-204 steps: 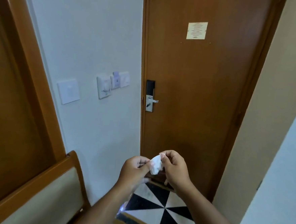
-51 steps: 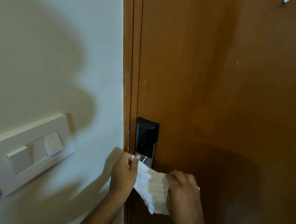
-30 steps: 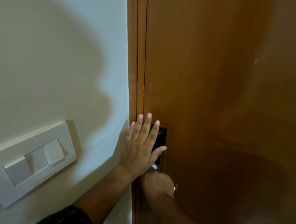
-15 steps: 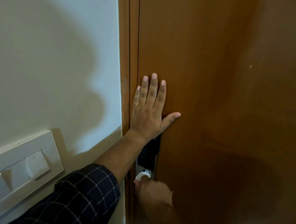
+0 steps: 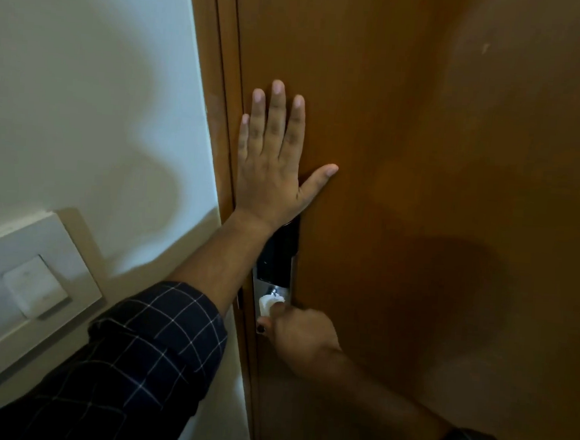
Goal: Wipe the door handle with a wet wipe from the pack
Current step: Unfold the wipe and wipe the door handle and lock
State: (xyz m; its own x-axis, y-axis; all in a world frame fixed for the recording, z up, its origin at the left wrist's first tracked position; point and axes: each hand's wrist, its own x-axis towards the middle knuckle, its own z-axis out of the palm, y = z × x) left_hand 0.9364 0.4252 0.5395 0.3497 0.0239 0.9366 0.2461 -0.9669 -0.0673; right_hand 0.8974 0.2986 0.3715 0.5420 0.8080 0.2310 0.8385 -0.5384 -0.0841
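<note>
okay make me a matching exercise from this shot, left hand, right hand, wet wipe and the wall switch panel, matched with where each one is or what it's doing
Things:
1. left hand
2. right hand
3. wet wipe
4. switch panel

Places or states:
A. bunched up, pressed against the lock plate
B. on the white wall, left of the door frame
C. spread flat on the wooden door
D. closed on the wipe, low by the lock

Pairs: 1-C, 2-D, 3-A, 4-B

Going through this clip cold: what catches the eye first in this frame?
First, the left hand, spread flat against the brown door near its left edge, above the black lock panel. Below the panel, the right hand presses a white wet wipe to the lock's metal plate; the handle itself is hidden. At lower left, a white switch plate sits on the wall.
</note>
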